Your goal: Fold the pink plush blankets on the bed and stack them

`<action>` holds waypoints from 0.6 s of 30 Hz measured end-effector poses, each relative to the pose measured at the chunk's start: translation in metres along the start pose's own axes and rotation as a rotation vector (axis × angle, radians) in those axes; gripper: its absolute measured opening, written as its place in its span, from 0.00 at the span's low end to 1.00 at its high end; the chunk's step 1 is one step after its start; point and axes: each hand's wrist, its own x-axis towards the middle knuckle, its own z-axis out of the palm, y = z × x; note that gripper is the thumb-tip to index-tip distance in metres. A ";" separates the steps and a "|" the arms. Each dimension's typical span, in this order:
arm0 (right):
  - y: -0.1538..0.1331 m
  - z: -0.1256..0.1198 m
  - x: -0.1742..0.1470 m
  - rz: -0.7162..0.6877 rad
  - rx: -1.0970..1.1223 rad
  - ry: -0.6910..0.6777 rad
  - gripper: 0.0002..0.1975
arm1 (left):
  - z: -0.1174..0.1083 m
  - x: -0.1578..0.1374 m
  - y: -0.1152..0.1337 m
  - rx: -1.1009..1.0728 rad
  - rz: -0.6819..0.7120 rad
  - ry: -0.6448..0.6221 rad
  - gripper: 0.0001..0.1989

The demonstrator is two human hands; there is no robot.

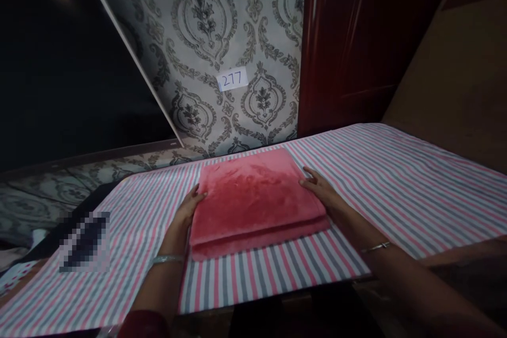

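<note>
A folded pink plush blanket (253, 195) lies flat on a striped cloth, its layered fold edge facing me. My left hand (191, 205) grips its left edge, with the thumb resting on top and the other fingers down along the side. On the opposite edge, my right hand (320, 188) holds the blanket, thumb over the top and a finger stretched out past the far side. Parts of the fingers on both hands are hidden by the blanket's edges.
Pink, grey and white striped cloth (396, 185) covers the table. A large dark screen (71, 74) stands at the left. Behind are patterned wallpaper with a paper marked 277 (232, 79), a dark red wooden panel (348, 42) and a brown board (459, 74). A pixelated patch (84, 242) covers something at left.
</note>
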 end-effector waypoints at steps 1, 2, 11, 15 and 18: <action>0.003 -0.002 0.001 -0.001 -0.012 -0.011 0.42 | -0.001 0.002 -0.002 0.019 -0.022 0.003 0.47; 0.003 -0.004 0.001 -0.010 -0.047 -0.026 0.41 | -0.002 0.003 -0.002 0.053 -0.034 0.017 0.47; -0.041 0.034 -0.022 -0.904 -0.987 -0.074 0.32 | 0.038 -0.029 0.011 1.198 0.760 -0.062 0.34; -0.023 0.054 -0.027 -0.927 -1.271 -0.201 0.32 | 0.054 -0.039 -0.020 1.564 0.638 -0.037 0.37; -0.003 0.055 -0.025 -0.902 -1.315 -0.203 0.32 | 0.054 -0.037 -0.036 1.628 0.611 -0.008 0.37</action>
